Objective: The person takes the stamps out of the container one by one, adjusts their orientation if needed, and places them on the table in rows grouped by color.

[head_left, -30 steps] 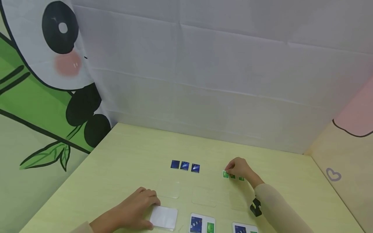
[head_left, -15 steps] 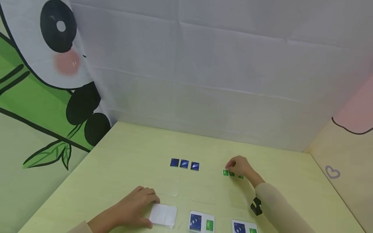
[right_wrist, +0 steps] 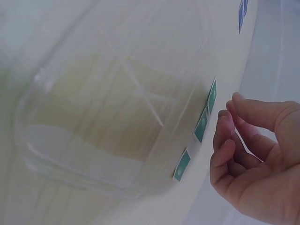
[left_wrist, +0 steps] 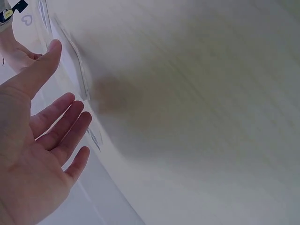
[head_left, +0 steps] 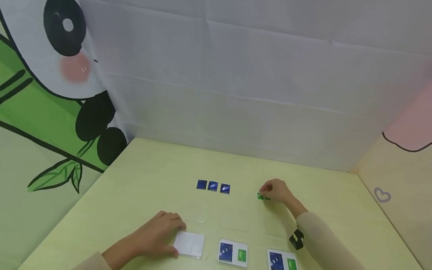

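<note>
From where I stand, take the middle clear cover (head_left: 235, 220) as the clock's centre, with twelve towards the far edge of the table (head_left: 162, 165). The right hand (head_left: 276, 190) is at two o'clock, its thumb and fingertips drawn together over the small green cards (right_wrist: 201, 125). Three of those lie flat in a line, one set a little apart; I see nothing pinched between the fingertips, and can't tell whether they touch the nearest card.

The left hand (head_left: 156, 234) is near nine, thumb and fingers spread at the edge of the white-topped block (head_left: 189, 243), which sits at eight. I can't tell how firmly they press, if at all.

Three blue cards (head_left: 213, 186) sit in a neat row at eleven. Printed pieces, each with a blue and a green panel, lie at six (head_left: 232, 252) and four (head_left: 282, 259).

My guess is that the step in hand is lining up the green row to match the blue; next, it seems to call for a light fingertip nudge of the outlying card, without disturbing its neighbours.

I can read no brand or lettering: the marks on the blue panels are too small, as is the yellow label (left_wrist: 8, 15) on the right wrist's device.
</note>
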Demonstrator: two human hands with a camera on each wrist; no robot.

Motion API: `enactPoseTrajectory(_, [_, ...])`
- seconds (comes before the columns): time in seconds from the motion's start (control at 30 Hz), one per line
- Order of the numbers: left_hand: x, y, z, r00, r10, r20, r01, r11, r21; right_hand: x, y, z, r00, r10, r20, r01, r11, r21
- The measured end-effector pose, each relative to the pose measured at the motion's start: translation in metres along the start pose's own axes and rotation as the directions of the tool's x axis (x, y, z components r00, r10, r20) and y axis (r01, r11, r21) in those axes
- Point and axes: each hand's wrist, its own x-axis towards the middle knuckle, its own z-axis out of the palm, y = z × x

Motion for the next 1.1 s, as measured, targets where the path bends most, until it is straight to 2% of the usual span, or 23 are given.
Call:
enactPoseTrajectory(0.13, [0.0,0.002,-0.004,1.0,-0.006,0.006,0.006,1.0,-0.006,-0.009,-0.005,-0.002,1.0,-0.019,-0.01,0.019,1.0,-0.007])
enactPoseTrajectory(0.53, [0.004,0.011,-0.009,0.999,0.007,-0.036,-0.01,0.997,-0.082,-0.036,-0.011,-0.001,0.997,-0.068,-0.043,0.068,0.998,0.004])
enactPoseTrajectory(0.8, [0.017,0.017,-0.007,0.999,-0.017,-0.036,0.014,0.998,-0.068,-0.054,-0.012,0.0,0.995,-0.084,-0.056,0.085,0.996,0.022])
enactPoseTrajectory(1.1, [0.033,0.025,-0.003,0.999,-0.027,-0.047,0.022,0.994,-0.109,-0.072,-0.012,0.001,0.991,-0.129,-0.044,0.131,0.989,0.065])
